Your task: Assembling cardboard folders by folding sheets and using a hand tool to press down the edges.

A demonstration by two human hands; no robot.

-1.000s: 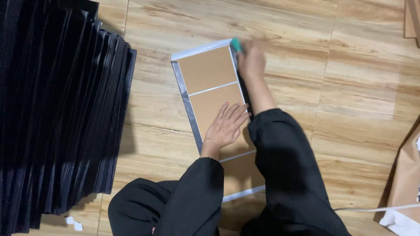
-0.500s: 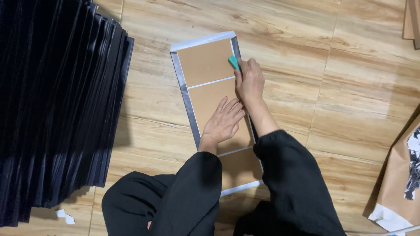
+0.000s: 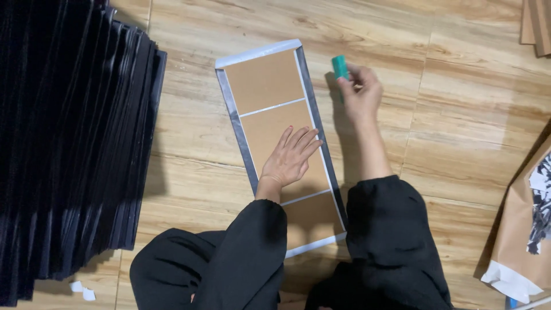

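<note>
Flat on the wooden plank floor: long brown cardboard panel with a grey-and-white folded border, three brown sections divided by thin pale lines. Left hand spread on the middle section, palm down, fingers fanned wide and gripping nothing, only pressing. Right hand just off the panel's right border, fingers curled closed around a small teal plastic scraper, its tip poking out above the knuckles, lifted clear of the board or barely beside it; cannot tell which.

Best handled, by judgement, with steady weight under the left palm so the panel cannot slide, scraper laid low against the border and drawn along it in one even stroke, pressure toward the fold rather than across it. Worth keeping the left fingertips well inboard of the right border, out of the scraper's path.

Edges and room: beyond the left fingers, the grey left border, then a strip of bare floor, then a tall leaning stack of black sheets, near enough to limit sideways shifting. Past the right fingers, open floor, with a brown paper bag well apart at the lower corner. Ahead of the fingertips, the panel's white top edge and free floor beyond. Near end of the panel tucked between black-sleeved arms and knees.
</note>
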